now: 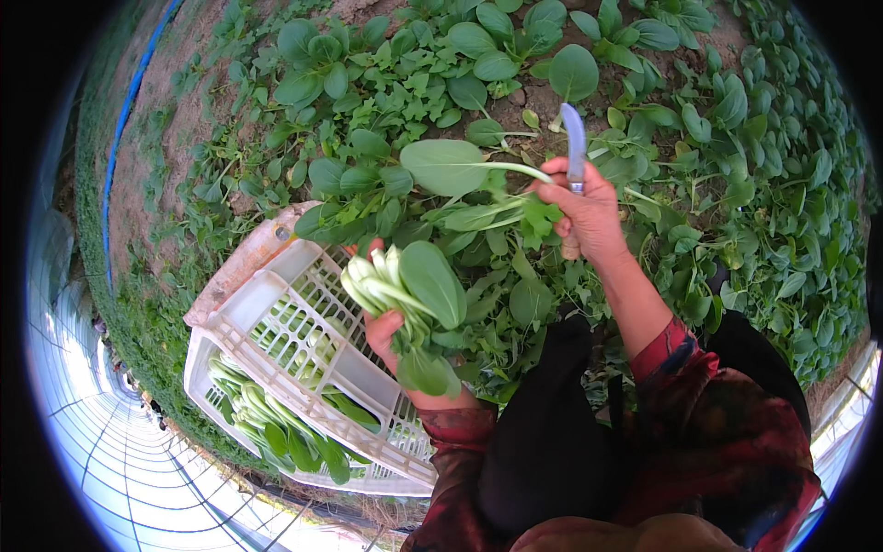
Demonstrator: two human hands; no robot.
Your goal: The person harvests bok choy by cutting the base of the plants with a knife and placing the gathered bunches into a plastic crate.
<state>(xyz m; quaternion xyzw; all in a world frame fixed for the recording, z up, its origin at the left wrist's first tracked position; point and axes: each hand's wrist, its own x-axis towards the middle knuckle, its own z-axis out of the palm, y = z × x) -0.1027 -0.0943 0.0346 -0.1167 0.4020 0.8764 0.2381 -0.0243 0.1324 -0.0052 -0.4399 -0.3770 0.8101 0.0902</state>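
In my left hand point(385, 331) is a bunch of leafy greens point(393, 283) with pale stalks, gathered with the cut ends up and the leaves hanging down. My right hand point(586, 207) holds a small curved knife point(574, 141), its blade pointing away from me and its light handle showing below the palm. Between the thumb and fingers of that same hand is the stalk of a single broad leaf point(445, 168), which extends to the left. More thin stems and a lobed leaf point(539, 219) lie at or just below the right hand; whether they are held I cannot tell.
Left of my left hand stands a white slatted plastic crate point(276, 276) with bunches of greens point(262, 410) inside. Low green plants point(731, 103) grow in the soil ahead and to the right. A blue hose point(117, 138) runs along the far left.
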